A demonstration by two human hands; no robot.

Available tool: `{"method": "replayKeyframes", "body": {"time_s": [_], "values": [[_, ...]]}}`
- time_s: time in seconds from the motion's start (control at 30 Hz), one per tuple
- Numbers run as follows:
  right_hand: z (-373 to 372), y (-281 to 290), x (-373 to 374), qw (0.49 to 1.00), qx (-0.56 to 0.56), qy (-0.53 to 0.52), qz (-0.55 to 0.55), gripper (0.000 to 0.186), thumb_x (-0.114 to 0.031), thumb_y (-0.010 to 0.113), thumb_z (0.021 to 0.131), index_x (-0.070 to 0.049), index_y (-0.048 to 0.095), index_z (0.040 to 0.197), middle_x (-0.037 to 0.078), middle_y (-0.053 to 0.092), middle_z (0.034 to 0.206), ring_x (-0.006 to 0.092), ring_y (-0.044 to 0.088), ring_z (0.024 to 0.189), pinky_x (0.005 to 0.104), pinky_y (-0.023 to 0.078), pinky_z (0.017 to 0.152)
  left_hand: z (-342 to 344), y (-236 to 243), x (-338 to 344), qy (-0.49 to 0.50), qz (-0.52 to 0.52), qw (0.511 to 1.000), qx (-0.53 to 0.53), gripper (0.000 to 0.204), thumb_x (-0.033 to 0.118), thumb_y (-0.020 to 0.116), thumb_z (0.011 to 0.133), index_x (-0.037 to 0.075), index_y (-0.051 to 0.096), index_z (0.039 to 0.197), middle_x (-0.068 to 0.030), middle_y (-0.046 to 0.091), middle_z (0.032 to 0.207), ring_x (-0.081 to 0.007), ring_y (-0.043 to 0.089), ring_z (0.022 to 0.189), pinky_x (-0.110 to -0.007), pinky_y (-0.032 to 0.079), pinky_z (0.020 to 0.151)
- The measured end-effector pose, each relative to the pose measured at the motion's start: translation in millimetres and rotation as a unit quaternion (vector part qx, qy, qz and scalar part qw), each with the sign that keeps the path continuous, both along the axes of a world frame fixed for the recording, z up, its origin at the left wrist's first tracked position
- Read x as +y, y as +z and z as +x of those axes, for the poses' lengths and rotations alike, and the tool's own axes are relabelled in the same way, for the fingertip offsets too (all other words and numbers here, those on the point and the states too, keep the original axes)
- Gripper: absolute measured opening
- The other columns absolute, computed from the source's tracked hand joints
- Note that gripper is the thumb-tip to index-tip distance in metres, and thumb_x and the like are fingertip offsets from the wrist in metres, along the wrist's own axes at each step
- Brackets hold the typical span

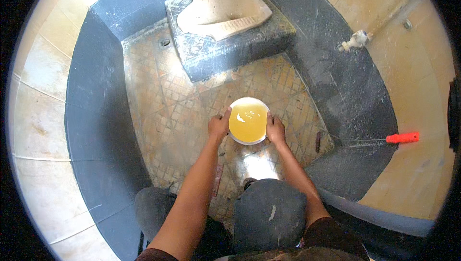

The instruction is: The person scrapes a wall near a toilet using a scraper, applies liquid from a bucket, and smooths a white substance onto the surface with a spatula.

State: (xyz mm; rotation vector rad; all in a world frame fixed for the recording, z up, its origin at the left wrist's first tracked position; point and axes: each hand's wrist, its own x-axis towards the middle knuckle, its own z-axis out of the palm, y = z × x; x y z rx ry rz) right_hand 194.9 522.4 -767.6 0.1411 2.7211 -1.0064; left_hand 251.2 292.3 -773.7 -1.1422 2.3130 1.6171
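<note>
Between my hands is a round white bowl (pixel 249 142) holding yellow liquid (pixel 247 124), with bright glints on its surface. My left hand (pixel 220 125) grips its left side, thumb at the rim. On the opposite side my right hand (pixel 275 129) is closed on the rim the same way. The fingers beneath the bowl are hidden. Beyond it, a pale squat toilet pan (pixel 224 14) is set into a raised dark plinth (pixel 235 52).
A white tap (pixel 356 41) juts from the right wall. Below it, a red-handled tool (pixel 402 137) with a thin shaft rests by the dark wall band. The patterned tile floor (pixel 163 112) has a small drain hole (pixel 165 42). My knees (pixel 271 213) are bent below.
</note>
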Motion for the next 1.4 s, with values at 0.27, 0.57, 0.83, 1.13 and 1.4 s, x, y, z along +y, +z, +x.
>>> {"method": "replayKeyframes", "body": {"time_s": [0.27, 0.57, 0.83, 1.13, 1.4], "values": [[9, 28, -37, 0.988, 0.138, 0.031, 0.064, 0.048, -0.038, 0.053, 0.1, 0.008, 0.059, 0.112, 0.035, 0.059, 0.122, 0.0517, 0.058, 0.11, 0.0552, 0.048, 0.093, 28, -13, 10, 0.089, -0.02, 0.996, -0.004, 0.083, 0.072, 0.052, 0.089, -0.008, 0.071, 0.083, -0.0331, 0.068, 0.088, -0.0455, 0.069, 0.088, -0.051, 0.051, 0.081], [-16, -11, -3, 0.963, 0.214, 0.067, -0.147, 0.039, -0.018, 0.058, 0.098, 0.002, 0.057, 0.132, 0.025, 0.066, 0.121, 0.0361, 0.062, 0.118, 0.0443, 0.048, 0.101, 33, -65, 68, 0.139, -0.148, 0.979, -0.029, 0.08, 0.069, 0.049, 0.094, -0.007, 0.073, 0.094, -0.031, 0.07, 0.1, -0.0484, 0.066, 0.098, -0.054, 0.05, 0.087], [234, 89, 93, 0.986, 0.071, 0.113, -0.096, 0.024, -0.023, 0.058, 0.098, -0.002, 0.064, 0.108, 0.022, 0.067, 0.09, 0.0438, 0.065, 0.086, 0.0497, 0.053, 0.077, 42, 8, 6, 0.069, 0.233, 0.969, -0.031, 0.07, 0.057, 0.047, 0.102, -0.006, 0.05, 0.133, -0.0202, 0.07, 0.107, -0.03, 0.072, 0.088, -0.038, 0.062, 0.077], [450, 54, 239, 0.902, -0.284, -0.221, 0.239, 0.039, -0.032, 0.068, 0.086, 0.0, 0.063, 0.109, 0.029, 0.068, 0.093, 0.0456, 0.069, 0.087, 0.0526, 0.057, 0.076, 20, 25, -38, -0.18, 0.097, 0.967, -0.15, 0.067, 0.055, 0.052, 0.101, -0.006, 0.054, 0.129, -0.0214, 0.068, 0.116, -0.0291, 0.072, 0.094, -0.037, 0.06, 0.078], [394, -34, 256, 0.91, -0.133, 0.028, 0.392, 0.041, -0.025, 0.06, 0.093, -0.011, 0.06, 0.131, 0.015, 0.063, 0.119, 0.0314, 0.057, 0.116, 0.0468, 0.042, 0.1, 23, 20, -37, -0.217, 0.106, 0.963, -0.119, 0.058, 0.045, 0.059, 0.1, -0.003, 0.056, 0.131, -0.0171, 0.07, 0.106, -0.026, 0.073, 0.083, -0.034, 0.06, 0.068]]}}
